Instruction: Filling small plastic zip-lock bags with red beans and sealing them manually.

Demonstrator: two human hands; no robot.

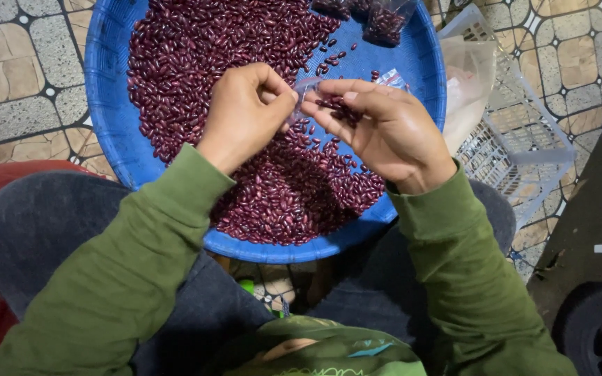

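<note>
A: What am I seeing at frame centre?

B: I am watching the left hand (245,111) and right hand (377,125) pinching a small clear bag (306,89) between closed fingertips, beans (334,106) lying in the right palm.

A: And beneath them?

B: A blue basket (106,90) is holding red beans (203,63); a white crate (524,139) is sitting at right.

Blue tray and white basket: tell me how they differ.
The blue tray is round and shallow with a solid woven surface; the white basket is boxy, with open lattice walls. The blue tray holds a big heap of dark red beans, and both hands work over it; the white basket shows clear plastic bags and lies beyond the right hand, untouched. Both look plastic and sit over the tiled floor.
</note>
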